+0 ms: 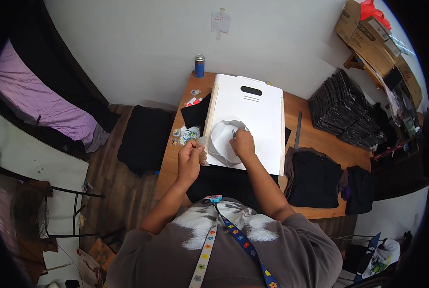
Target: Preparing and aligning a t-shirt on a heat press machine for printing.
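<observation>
My left hand [191, 158] is closed in a pinch on a thin, whitish translucent strip [203, 141] by the left edge of a white board [264, 120]. My right hand [243, 144] is closed round a small, slim metal tool [233, 133]; whether it is tweezers or small scissors cannot be made out. Beneath the right hand, loose loops of white band [219, 132] lie on the board. The board has a dark oval handle slot near its far end and pale strips along both sides. Black fabric [219, 185] lies under its near edge.
A blue spray can [199, 66] stands at the table's far left corner. Small stickers [189, 136] lie left of the board. To the right are a dark ruler [298, 129], folded black garments [315, 177] and a tall stack of black packs [344, 108]. A cardboard box [368, 33] sits above.
</observation>
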Demonstrator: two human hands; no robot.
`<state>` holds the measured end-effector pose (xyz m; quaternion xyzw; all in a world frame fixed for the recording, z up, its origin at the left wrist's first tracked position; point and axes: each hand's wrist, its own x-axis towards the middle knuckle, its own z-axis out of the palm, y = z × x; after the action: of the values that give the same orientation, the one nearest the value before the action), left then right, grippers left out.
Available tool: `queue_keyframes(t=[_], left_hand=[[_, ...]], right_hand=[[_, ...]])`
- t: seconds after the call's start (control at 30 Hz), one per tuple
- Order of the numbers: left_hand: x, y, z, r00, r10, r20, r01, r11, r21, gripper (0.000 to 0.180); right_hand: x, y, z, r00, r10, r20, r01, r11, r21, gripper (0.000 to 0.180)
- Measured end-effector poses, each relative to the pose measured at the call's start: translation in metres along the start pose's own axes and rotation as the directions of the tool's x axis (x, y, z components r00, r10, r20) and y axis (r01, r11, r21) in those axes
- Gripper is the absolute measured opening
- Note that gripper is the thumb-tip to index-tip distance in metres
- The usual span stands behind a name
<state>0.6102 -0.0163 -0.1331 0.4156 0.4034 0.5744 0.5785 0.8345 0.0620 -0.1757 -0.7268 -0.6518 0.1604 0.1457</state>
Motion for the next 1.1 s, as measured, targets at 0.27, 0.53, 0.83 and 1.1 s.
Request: queue_keyframes(t=[0.27,0.53,0.83,1.1], left_hand=[[0.008,-0.002,0.000,0.990,0.119,0.070,-0.122,0.992,0.042,0.009],[0.004,0.025,0.010,0.966,-0.005,0.257,-0.093,0.926,0.366,0.016],[-0.001,0.030,0.021,0.947,-0.056,0.315,-0.126,0.841,0.527,0.022],[0.009,0.004,0.028,0.934,-0.258,0.246,0.273,0.961,-0.028,0.021]], right_hand=[[-0.041,0.003,-0.043,0.998,-0.029,-0.061,0.063,0.728,0.683,0.021],[-0.103,-0.018,-0.074,0.929,-0.124,0.348,-0.341,0.076,0.937,0.036],[-0.112,-0.038,-0.074,0.972,-0.118,0.206,-0.152,0.356,0.922,0.015],[-0.112,-0.041,-0.055,0.980,0.002,0.197,-0.192,0.247,0.950,0.012]])
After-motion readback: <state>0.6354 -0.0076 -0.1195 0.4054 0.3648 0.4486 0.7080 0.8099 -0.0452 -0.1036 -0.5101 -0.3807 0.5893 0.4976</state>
